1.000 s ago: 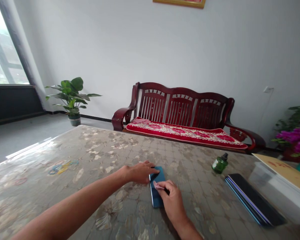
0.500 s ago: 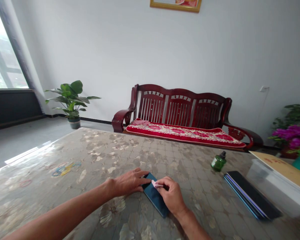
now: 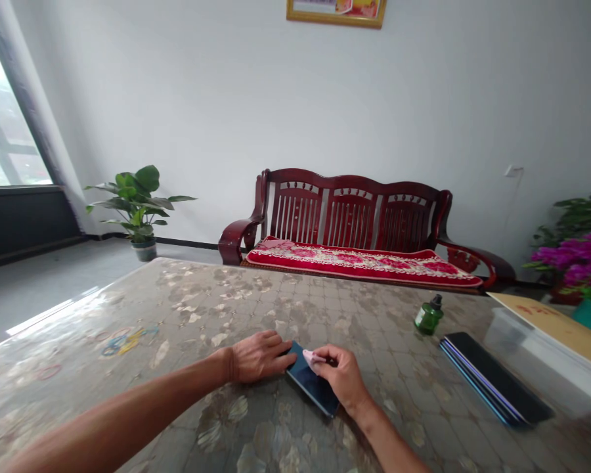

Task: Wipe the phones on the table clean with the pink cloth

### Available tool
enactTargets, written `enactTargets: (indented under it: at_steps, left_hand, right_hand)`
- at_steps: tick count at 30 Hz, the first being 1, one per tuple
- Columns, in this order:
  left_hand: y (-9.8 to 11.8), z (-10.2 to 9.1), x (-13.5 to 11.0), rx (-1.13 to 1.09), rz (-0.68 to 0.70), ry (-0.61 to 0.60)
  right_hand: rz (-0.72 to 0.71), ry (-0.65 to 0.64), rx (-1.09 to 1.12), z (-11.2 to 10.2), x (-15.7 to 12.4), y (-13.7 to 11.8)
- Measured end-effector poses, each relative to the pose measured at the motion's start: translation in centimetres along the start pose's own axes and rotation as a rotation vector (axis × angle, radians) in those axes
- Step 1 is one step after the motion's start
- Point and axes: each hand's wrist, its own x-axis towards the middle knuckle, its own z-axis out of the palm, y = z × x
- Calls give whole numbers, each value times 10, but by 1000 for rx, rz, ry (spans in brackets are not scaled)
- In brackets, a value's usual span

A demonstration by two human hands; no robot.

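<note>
A dark, glossy smartphone [image 3: 311, 380] lies flat on the patterned tablecloth, turned at a slant. My left hand [image 3: 262, 358] rests on the table at its far left end, fingers pressed to the phone's edge and holding it. Between the thumb and fingers of my right hand [image 3: 343, 378] is a small folded pale pink cloth [image 3: 313, 359], which is against the phone's screen. The right hand covers part of the phone's right side.
Right of my hands lies a stack of several phones [image 3: 495, 378], with a green bottle [image 3: 429, 315] behind it. A clear plastic box [image 3: 536, 358] bears a tan card [image 3: 551, 322]. Coloured rubber bands [image 3: 125, 343] lie on the left. Beyond the table [image 3: 217, 295] stands a wooden bench [image 3: 349, 217].
My left hand has drawn back slightly, its fingers now nearer the phone's edge. The right hand and cloth have shifted a little to the right across the screen. The camera view has moved slightly.
</note>
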Motion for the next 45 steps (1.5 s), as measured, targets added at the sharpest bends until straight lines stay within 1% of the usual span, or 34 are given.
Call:
enactTargets:
  at_steps: [3, 7, 9, 11, 13, 14, 16, 17, 18, 19, 21, 22, 24, 27, 29, 32, 34, 36, 38, 41, 43, 45]
  left_hand:
    - [-3, -4, 8, 10, 18, 58]
    - [-6, 3, 16, -14, -11, 101]
    - [-7, 9, 18, -21, -45, 131]
    - [-6, 13, 19, -4, -61, 171]
    - [-3, 14, 21, 32, -62, 220]
    - [-1, 14, 22, 54, -67, 249]
    - [5, 15, 27, 103, -106, 301]
    - [8, 15, 29, 126, -136, 321]
    - [12, 15, 32, 145, -167, 335]
    - [15, 16, 34, 159, -196, 344]
    - [21, 17, 39, 172, -237, 354]
    - [23, 17, 40, 173, -253, 357]
    - [27, 17, 43, 172, -285, 357]
    - [33, 14, 44, 151, -336, 326]
    - [38, 12, 45, 124, -365, 264]
    - [44, 10, 46, 79, -412, 150]
    - [46, 8, 47, 51, -445, 98]
    - [46, 6, 47, 23, -477, 66]
    - [45, 3, 47, 1, -510, 48]
    - [42, -2, 47, -26, -547, 30]
    - [41, -3, 47, -40, -547, 21]
    - [40, -3, 47, -47, -539, 20]
  right_hand:
    - [60, -17, 55, -4, 2, -3]
    - [114, 16, 184, -6, 3, -3]
    - [114, 44, 226, -7, 5, 0]
    - [89, 118, 228, -10, 9, 4]
    - [30, 267, 212, -18, 14, 5]
    - [-22, 354, 190, -23, 16, 4]
    - [-176, 500, 88, -35, 16, -4]
    - [-281, 534, -2, -41, 15, -10]
    - [-388, 529, -110, -46, 12, -16]
    - [-484, 495, -227, -50, 9, -22]
    - [-618, 420, -457, -54, 2, -31]
    - [-653, 389, -563, -54, -1, -33]
    - [-679, 349, -743, -52, -4, -32]
    - [-675, 325, -904, -46, -3, -24]
    - [-675, 303, -934, -38, -4, -21]
    - [-698, 225, -934, -20, -8, -24]
    - [-715, 181, -935, -10, -11, -29]
    - [-721, 167, -940, -7, -12, -31]
    - [-717, 188, -948, -12, -8, -30]
    - [-692, 283, -965, -31, 1, -24]
    - [-674, 337, -975, -41, 6, -20]
    - [-679, 357, -975, -43, 6, -18]
